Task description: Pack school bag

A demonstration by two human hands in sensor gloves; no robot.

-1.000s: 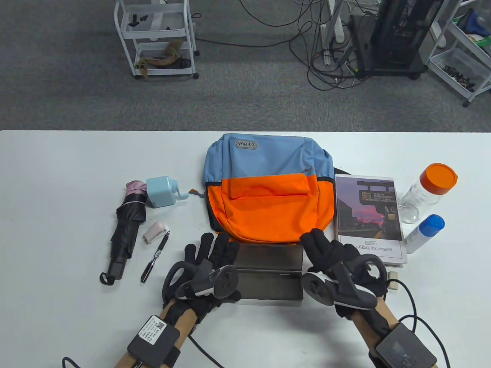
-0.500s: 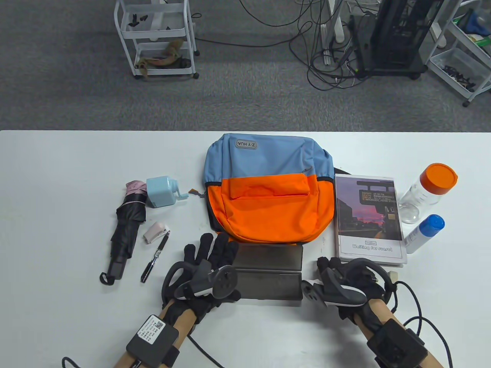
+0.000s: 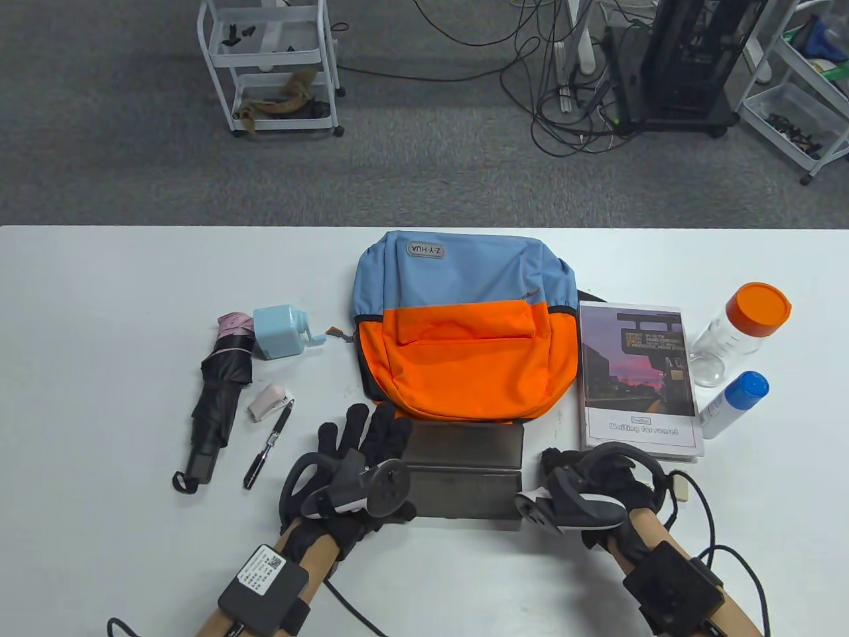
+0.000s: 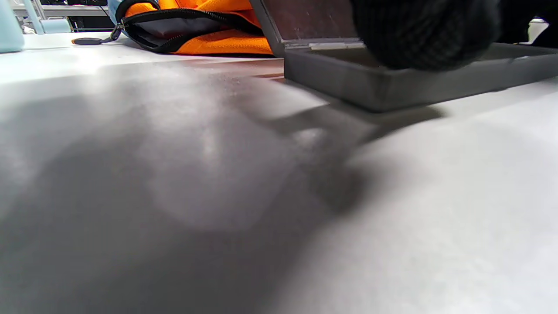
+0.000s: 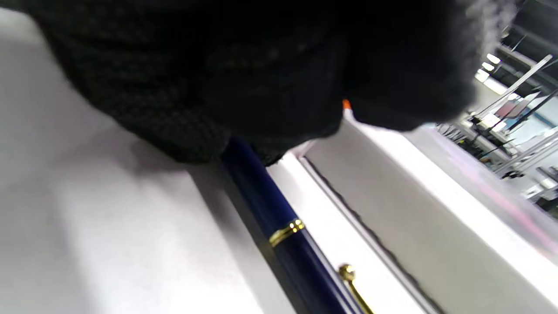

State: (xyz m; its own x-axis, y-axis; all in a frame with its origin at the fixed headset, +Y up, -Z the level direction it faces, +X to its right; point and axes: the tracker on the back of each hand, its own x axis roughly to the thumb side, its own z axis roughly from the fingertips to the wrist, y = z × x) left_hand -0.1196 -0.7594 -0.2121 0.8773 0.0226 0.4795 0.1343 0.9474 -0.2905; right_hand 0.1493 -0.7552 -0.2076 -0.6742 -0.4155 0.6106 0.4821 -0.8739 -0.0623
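Note:
A blue and orange backpack (image 3: 464, 332) lies flat at the table's middle. In front of it lies an open grey pencil case (image 3: 464, 464), also seen in the left wrist view (image 4: 392, 85). My left hand (image 3: 365, 428) rests with fingers spread on the case's left end. My right hand (image 3: 564, 461) is curled at the case's right end. In the right wrist view its fingers close over the end of a dark blue pen (image 5: 279, 218) with gold trim. The pen lies on the table beside a book (image 5: 414, 209).
The book (image 3: 637, 371) lies right of the backpack, with an orange-lidded jar (image 3: 743, 328) and a blue-capped bottle (image 3: 733, 405) beyond it. At left are a black umbrella (image 3: 219, 391), a blue sharpener (image 3: 282, 332), a small white stapler (image 3: 268, 401) and a black pen (image 3: 268, 448).
My right hand has pulled back from the backpack's front edge toward me and curled up beside the case's right end. My left hand has not moved.

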